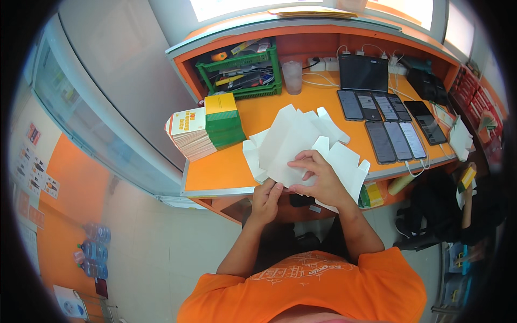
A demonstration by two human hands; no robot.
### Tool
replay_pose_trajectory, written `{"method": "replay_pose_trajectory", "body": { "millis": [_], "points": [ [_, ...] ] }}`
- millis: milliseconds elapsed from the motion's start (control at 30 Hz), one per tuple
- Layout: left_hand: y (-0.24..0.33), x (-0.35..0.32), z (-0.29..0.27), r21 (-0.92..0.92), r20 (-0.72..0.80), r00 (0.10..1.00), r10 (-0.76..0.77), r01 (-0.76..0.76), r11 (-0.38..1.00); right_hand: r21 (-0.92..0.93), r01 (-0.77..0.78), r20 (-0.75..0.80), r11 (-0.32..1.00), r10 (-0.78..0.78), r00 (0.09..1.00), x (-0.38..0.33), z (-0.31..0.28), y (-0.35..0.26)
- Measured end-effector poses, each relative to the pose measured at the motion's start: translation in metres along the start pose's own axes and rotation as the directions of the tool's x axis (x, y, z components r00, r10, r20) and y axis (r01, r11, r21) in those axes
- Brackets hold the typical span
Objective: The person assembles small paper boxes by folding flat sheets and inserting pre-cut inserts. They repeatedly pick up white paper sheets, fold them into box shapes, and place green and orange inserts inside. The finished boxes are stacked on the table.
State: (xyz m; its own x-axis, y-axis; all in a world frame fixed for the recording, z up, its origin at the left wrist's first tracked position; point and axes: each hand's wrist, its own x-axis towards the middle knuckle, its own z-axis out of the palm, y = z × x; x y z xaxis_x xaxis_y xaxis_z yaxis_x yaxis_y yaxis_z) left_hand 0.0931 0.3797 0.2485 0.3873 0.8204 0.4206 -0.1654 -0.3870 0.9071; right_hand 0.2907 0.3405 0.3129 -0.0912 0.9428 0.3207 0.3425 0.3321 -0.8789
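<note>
A flat white carton blank [277, 153] lies slanted over other white blanks at the desk's near edge. At its lower corner my left hand [264, 203] is closed, its thumb on the edge and the fingers partly hidden. My right hand [321, 182] bends over the near part of the same blank, fingertips on its face and thumb close to my left thumb. More folded-flat white blanks [344, 167] with tabs spread out beneath and to the right of my right hand.
Left of the blanks stand stacked printed cartons [188, 132] and a green-yellow pack [223, 123]. A green crate [239, 70] of tools and a plastic cup [292, 77] are behind. Several phones [381, 141] and a laptop [363, 72] with cables occupy the right. Another person's arm [467, 204] shows at far right.
</note>
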Motion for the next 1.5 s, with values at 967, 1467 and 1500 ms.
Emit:
{"method": "replay_pose_trajectory", "body": {
  "millis": [967, 1467, 1500],
  "points": [
    [0.07, 0.05, -0.031, 0.613, -0.254, 0.879, 0.404, -0.176, 0.77, -0.305, 0.258, -0.302, 0.917, -0.35, 0.887, 0.013, -0.061, -0.049],
    [0.055, 0.052, -0.011, 0.236, -0.338, 0.934, 0.115, -0.034, 0.971, -0.442, 0.434, -0.204, 0.785, -0.559, 0.803, 0.024, 0.007, -0.019],
    [0.057, 0.051, -0.011, 0.261, -0.324, 0.938, 0.124, -0.037, 0.965, -0.448, 0.44, -0.213, 0.778, -0.571, 0.793, 0.024, 0.009, -0.018]
  ]
}}
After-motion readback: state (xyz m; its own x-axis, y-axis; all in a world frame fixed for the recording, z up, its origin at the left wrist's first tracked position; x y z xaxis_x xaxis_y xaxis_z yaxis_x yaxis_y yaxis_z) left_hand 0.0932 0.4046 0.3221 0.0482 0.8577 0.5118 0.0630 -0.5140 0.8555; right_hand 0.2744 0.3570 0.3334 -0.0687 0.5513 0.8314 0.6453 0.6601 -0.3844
